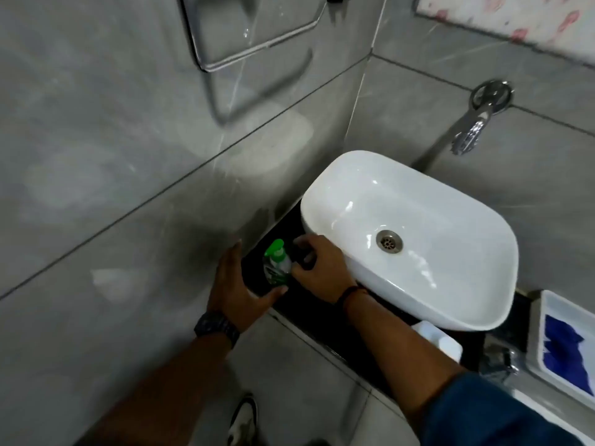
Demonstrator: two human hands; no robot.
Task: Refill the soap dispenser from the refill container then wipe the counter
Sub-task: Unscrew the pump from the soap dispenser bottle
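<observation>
- Centre of the frame, low: soap dispenser [277,262], clear body with a green pump head, upright on the black counter [347,344], wedged between the grey tiled wall on the left and the white basin [409,233] on the right.
- Left hand [240,284], spread wide, curved round the dispenser's left and lower side; thumb tip reaching under the bottle's base, fingers flat beside the wall. Touching or only cupping: cannot tell.
- Dark wristwatch [216,326] on the left wrist, below the hand.
- Right hand [320,268], just right of the dispenser, fingers curled narrowly around something small and dark near the pump; what it is, too blurred to tell. Knuckles close against the basin's outer wall.
- Dark band [349,292] on the right wrist; blue sleeve [502,413] at lower right.
- Basin occupying centre right, with a metal drain [389,241] in its bottom.
- Chrome wall tap [476,123] at upper right, spout angled down toward the basin's far end.
- White container [439,341] on the counter, lower right, just below the basin's near end and partly hidden by the right forearm.
- White tray [537,342] at the right edge, holding a blue cloth [561,349].
- Metal-framed fixture [254,27] on the wall at top centre.
- Shoe [243,420] on the floor tiles at the bottom edge, between the two forearms.
</observation>
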